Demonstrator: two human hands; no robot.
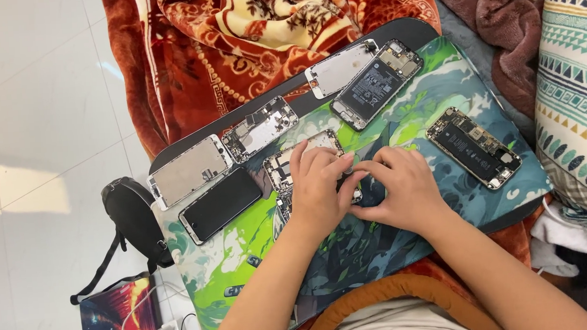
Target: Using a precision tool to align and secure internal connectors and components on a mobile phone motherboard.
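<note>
My left hand (pixel 318 187) and my right hand (pixel 402 189) meet over an opened phone body (pixel 300 154) lying in the middle of a green and blue patterned mat (pixel 231 255). Fingertips of both hands press together on a small part at the phone's right side; the part itself is hidden by the fingers. The left hand covers most of the phone's lower half. Both forearms come in from the bottom of the view.
Around the hands lie a black phone screen (pixel 220 203), a silver display back (pixel 188 170), a bare phone frame (pixel 259 128), a white display panel (pixel 341 69), and two opened phones with batteries (pixel 377 83) (pixel 473 147). A black bag (pixel 132 217) sits on the tiled floor left.
</note>
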